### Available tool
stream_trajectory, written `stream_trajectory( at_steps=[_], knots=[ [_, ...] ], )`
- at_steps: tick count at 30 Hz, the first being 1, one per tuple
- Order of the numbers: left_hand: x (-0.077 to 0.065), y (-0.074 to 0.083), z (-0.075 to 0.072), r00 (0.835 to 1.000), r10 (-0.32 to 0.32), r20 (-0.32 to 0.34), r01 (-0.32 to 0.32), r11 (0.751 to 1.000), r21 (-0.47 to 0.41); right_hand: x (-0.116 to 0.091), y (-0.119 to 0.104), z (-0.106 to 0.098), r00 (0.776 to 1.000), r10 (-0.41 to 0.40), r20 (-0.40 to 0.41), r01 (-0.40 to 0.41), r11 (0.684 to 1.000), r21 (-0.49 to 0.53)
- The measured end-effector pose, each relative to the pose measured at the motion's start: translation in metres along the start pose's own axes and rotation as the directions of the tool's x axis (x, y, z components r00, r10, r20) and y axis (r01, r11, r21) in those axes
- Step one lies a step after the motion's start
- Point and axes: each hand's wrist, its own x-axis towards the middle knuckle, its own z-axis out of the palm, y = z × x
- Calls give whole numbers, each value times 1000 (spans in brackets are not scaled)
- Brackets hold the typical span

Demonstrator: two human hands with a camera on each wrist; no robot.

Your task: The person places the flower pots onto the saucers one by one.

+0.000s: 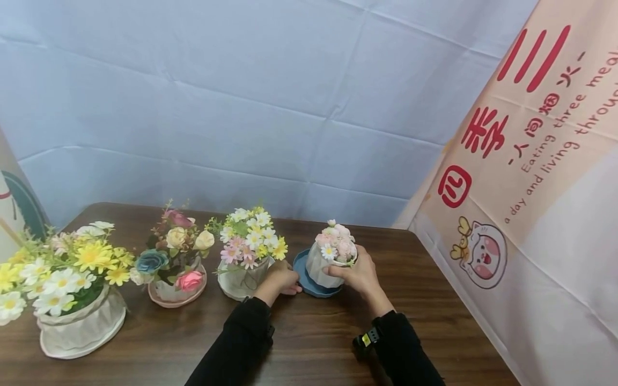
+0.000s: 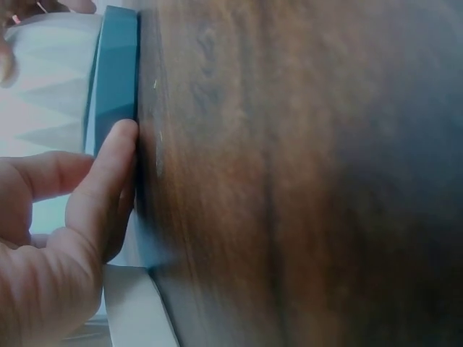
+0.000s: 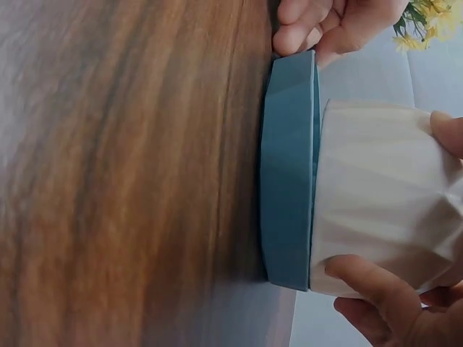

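Note:
A white faceted flowerpot (image 1: 318,268) with pink flowers and one daisy stands in a blue saucer (image 1: 300,261), right of the table's middle. My right hand (image 1: 359,272) grips the pot from its right side, thumb at the front. In the right wrist view the pot (image 3: 383,195) sits within the saucer's rim (image 3: 288,173). At the saucer's left edge, my left hand (image 1: 281,277) pinches the rim between thumb and fingers. The left wrist view shows those fingers against the saucer (image 2: 117,69) close to the tabletop.
Left of my left hand stands a pot of daisies (image 1: 241,281) on a white saucer. Further left are a pot of mixed roses (image 1: 174,292) on a pinkish saucer and a larger white pot (image 1: 79,327) of daisies. Printed cloth (image 1: 545,268) hangs along the right side.

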Motion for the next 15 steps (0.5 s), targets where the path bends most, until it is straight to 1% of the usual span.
stream_trajectory(
  at_steps=[5,11,15],
  knots=[
    [1,-2,0,1000,7,10,-7,1000,13,1,0,4,1000,-7,11,7,1000,10],
    [4,-3,0,1000,-3,18,3,1000,11,4,1,11,999,28,39,-28,999,16],
    [7,-4,1,1000,-6,13,6,1000,5,5,2,14,999,23,43,-22,1000,-5]
  ],
)
